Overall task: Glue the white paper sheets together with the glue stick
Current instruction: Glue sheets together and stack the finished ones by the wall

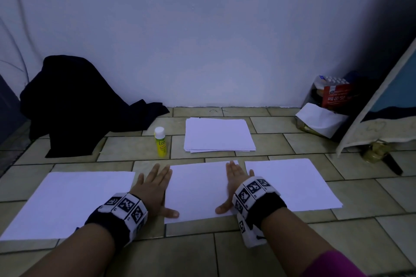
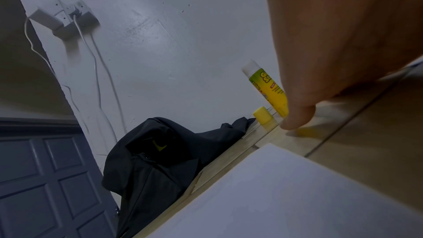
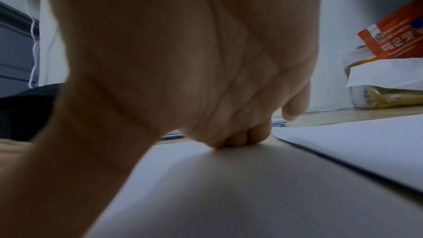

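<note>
Three white paper sheets lie side by side on the tiled floor: a left sheet [image 1: 67, 202], a middle sheet [image 1: 198, 189] and a right sheet [image 1: 290, 184]. My left hand [image 1: 155, 184] lies flat with straight fingers along the middle sheet's left edge, its thumb on the paper. My right hand [image 1: 234, 184] presses flat on the sheet's right part [image 3: 228, 187]. A yellow glue stick [image 1: 160, 141] with a white cap stands upright beyond my left hand [image 2: 343, 42], also seen as the glue stick [image 2: 270, 90] in the left wrist view. A stack of white paper [image 1: 218, 135] lies behind the middle sheet.
A dark cloth heap [image 1: 74, 105] sits against the wall at back left. A small yellow cap-like piece [image 2: 263, 115] stands near the glue stick. Food packets and a bag [image 1: 331, 105] fill the back right corner beside a leaning board [image 1: 382, 101].
</note>
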Tool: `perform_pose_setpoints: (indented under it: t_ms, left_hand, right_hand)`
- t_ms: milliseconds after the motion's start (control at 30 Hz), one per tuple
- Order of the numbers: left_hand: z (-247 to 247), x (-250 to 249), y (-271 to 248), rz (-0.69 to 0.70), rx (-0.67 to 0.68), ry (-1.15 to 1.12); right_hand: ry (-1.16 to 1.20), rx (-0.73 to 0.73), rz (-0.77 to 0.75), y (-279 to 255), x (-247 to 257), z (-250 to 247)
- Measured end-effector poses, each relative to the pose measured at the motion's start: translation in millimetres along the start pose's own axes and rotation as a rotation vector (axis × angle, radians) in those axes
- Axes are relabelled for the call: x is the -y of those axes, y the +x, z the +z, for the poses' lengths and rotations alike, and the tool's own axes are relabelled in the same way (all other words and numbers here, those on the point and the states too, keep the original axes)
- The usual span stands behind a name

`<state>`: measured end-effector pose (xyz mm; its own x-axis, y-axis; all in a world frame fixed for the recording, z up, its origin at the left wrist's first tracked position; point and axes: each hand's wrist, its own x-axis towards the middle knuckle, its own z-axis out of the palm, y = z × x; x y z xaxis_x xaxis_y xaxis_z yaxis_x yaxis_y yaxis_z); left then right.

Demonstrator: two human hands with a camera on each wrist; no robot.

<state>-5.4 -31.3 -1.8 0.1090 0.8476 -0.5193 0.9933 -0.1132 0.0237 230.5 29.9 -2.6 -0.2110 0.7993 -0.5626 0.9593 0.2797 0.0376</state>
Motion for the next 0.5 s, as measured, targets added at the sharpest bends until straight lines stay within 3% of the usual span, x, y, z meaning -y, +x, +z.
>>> perform_pose_setpoints:
  t_ms: [200,333,433,500]
  left_hand:
    - [-11.0,2.6,-7.9,-0.019,-0.006,0.056]
    - [-26.8,-6.9,-14.1,-0.136,-0.215,0.176]
    - [-21.9,-24.2,-13.0,-0.002,-0.337,0.138]
    - [-15.9,-34.8,-11.5,0.114,-0.331,0.098]
  right_hand:
    - [0.005,-0.181,0.084,-13.9,16.1,-10.2]
    - [-0.019,-0.142,0.012,-28.4,32.4,-15.3]
    - [0.050,-0.142,-0.051,-29.3,51.8,-14.3]
    - [0.049,-0.171,-0.074,-29.7,62.9,-15.1]
